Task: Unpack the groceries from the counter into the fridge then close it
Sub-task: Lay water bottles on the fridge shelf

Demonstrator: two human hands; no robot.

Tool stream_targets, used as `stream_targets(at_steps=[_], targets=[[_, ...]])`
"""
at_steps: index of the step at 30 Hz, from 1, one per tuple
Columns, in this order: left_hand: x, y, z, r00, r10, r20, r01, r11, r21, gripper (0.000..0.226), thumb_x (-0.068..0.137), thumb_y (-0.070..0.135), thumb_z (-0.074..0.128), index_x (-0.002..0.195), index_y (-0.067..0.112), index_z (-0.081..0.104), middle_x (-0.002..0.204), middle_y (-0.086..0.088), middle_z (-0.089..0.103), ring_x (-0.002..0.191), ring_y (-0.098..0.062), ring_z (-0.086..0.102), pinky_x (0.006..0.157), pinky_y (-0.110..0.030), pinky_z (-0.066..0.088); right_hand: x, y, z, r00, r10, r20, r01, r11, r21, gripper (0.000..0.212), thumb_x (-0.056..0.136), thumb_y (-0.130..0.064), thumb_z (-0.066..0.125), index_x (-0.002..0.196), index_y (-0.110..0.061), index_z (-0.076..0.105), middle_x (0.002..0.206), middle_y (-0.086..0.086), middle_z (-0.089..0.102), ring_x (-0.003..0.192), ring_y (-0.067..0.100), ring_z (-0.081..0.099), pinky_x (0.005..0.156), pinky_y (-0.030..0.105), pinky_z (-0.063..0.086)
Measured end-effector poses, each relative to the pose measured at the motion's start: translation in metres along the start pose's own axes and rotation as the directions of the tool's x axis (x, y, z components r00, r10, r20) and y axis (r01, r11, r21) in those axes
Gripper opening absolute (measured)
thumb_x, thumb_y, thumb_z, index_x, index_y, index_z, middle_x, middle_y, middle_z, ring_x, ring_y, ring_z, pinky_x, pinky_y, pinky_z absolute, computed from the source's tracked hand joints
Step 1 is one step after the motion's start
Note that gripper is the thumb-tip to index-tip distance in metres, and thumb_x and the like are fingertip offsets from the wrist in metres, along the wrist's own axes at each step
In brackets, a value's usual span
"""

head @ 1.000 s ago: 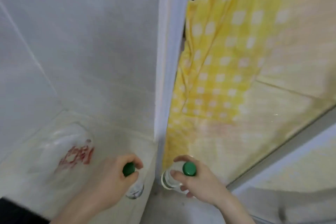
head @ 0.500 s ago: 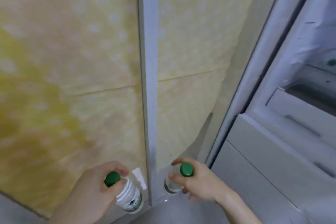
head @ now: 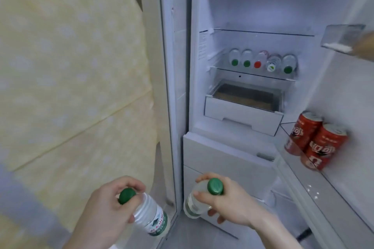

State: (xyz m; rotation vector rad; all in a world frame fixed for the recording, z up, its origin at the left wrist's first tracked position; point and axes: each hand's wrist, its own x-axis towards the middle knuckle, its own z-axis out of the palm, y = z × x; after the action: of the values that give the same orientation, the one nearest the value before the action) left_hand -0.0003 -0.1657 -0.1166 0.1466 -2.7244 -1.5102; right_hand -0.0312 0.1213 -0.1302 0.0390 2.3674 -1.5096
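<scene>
My left hand grips a clear water bottle with a green cap by its neck, low in front of the fridge's left side. My right hand holds a second green-capped water bottle the same way, just before the open fridge. Inside, several bottles lie in a row on a glass shelf, caps facing out. Below them sits a white drawer.
The open door at the right carries two red cans on its shelf and an upper door bin. A yellow checked cloth covers the surface left of the fridge. Closed white drawers sit under the compartment.
The view has swung right from the tiled wall and yellow cloth to the open fridge interior. Both hands still hold their bottles low in front of me.
</scene>
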Motion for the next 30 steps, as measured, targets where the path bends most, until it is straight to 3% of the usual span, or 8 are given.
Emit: stream_targets(at_steps=[7,10,17,19,23,26,28,30], targets=[[0.082,0.033,0.022,0.975,0.180,0.128,-0.173,0.983,-0.061,0.023,0.083,0.008,0.077,0.085,0.031,0.074,0.082,0.007,0.073,0.047,-0.023,0.069,0.051,-0.022,0.044,-0.007,-0.020,-0.031,0.968,0.069,-0.241,-0.054,0.996,0.069,0.024,0.087,-0.044,0.079,0.109,-0.043,0.069,0.100,0.007,0.077,0.072,0.027,0.076,0.059,0.036,0.061],[0.110,0.046,0.027,0.962,0.230,0.145,-0.216,0.970,-0.111,0.024,0.082,0.007,0.075,0.082,0.030,0.073,0.080,0.009,0.071,0.047,-0.023,0.069,0.045,-0.018,0.039,-0.009,-0.030,-0.036,0.933,0.074,-0.352,-0.035,0.993,0.115,0.023,0.089,-0.042,0.079,0.109,-0.043,0.069,0.099,0.004,0.077,0.080,0.031,0.077,0.061,0.038,0.061],[0.165,0.079,0.043,0.940,0.317,0.128,-0.270,0.919,-0.288,0.021,0.086,0.009,0.075,0.078,0.028,0.072,0.076,0.006,0.071,0.050,-0.020,0.071,0.044,-0.011,0.037,-0.004,-0.044,-0.047,0.831,0.001,-0.556,0.098,0.984,0.148,0.028,0.087,-0.040,0.080,0.111,-0.051,0.070,0.096,-0.010,0.077,0.079,0.020,0.078,0.065,0.039,0.066],[0.181,0.091,0.050,0.937,0.332,0.110,-0.278,0.898,-0.342,0.021,0.086,0.009,0.075,0.078,0.028,0.072,0.080,0.006,0.071,0.052,-0.021,0.071,0.049,-0.012,0.040,0.000,-0.047,-0.056,0.796,-0.042,-0.604,0.144,0.982,0.122,0.031,0.087,-0.041,0.080,0.115,-0.051,0.069,0.095,-0.006,0.076,0.080,0.020,0.077,0.065,0.035,0.066],[0.215,0.120,0.065,0.930,0.365,0.039,-0.308,0.835,-0.457,0.017,0.089,0.011,0.074,0.082,0.027,0.072,0.086,0.007,0.071,0.057,-0.023,0.073,0.068,-0.034,0.048,0.020,-0.054,-0.083,0.722,-0.122,-0.681,0.235,0.969,0.075,0.034,0.088,-0.042,0.079,0.118,-0.052,0.067,0.091,0.007,0.074,0.083,0.026,0.075,0.065,0.033,0.065],[0.241,0.146,0.080,0.916,0.398,-0.049,-0.363,0.773,-0.520,0.019,0.092,0.010,0.072,0.082,0.026,0.072,0.081,0.006,0.070,0.061,-0.023,0.074,0.074,-0.040,0.053,0.041,-0.059,-0.107,0.678,-0.165,-0.716,0.276,0.960,0.040,0.034,0.089,-0.045,0.077,0.120,-0.053,0.066,0.092,0.013,0.069,0.084,0.028,0.074,0.068,0.034,0.066],[0.260,0.165,0.094,0.909,0.399,-0.122,-0.394,0.727,-0.562,0.019,0.093,0.009,0.071,0.083,0.026,0.071,0.080,0.007,0.070,0.064,-0.021,0.075,0.074,-0.039,0.054,0.056,-0.062,-0.124,0.654,-0.203,-0.729,0.319,0.947,0.023,0.037,0.089,-0.046,0.075,0.124,-0.052,0.064,0.095,0.004,0.072,0.083,0.024,0.076,0.071,0.035,0.066],[0.280,0.184,0.108,0.897,0.398,-0.195,-0.431,0.683,-0.590,0.019,0.093,0.009,0.070,0.085,0.026,0.071,0.080,0.011,0.070,0.064,-0.019,0.075,0.068,-0.026,0.055,0.074,-0.064,-0.141,0.620,-0.247,-0.744,0.372,0.928,0.003,0.037,0.091,-0.043,0.075,0.125,-0.051,0.063,0.100,-0.005,0.074,0.083,0.019,0.076,0.072,0.033,0.065]])
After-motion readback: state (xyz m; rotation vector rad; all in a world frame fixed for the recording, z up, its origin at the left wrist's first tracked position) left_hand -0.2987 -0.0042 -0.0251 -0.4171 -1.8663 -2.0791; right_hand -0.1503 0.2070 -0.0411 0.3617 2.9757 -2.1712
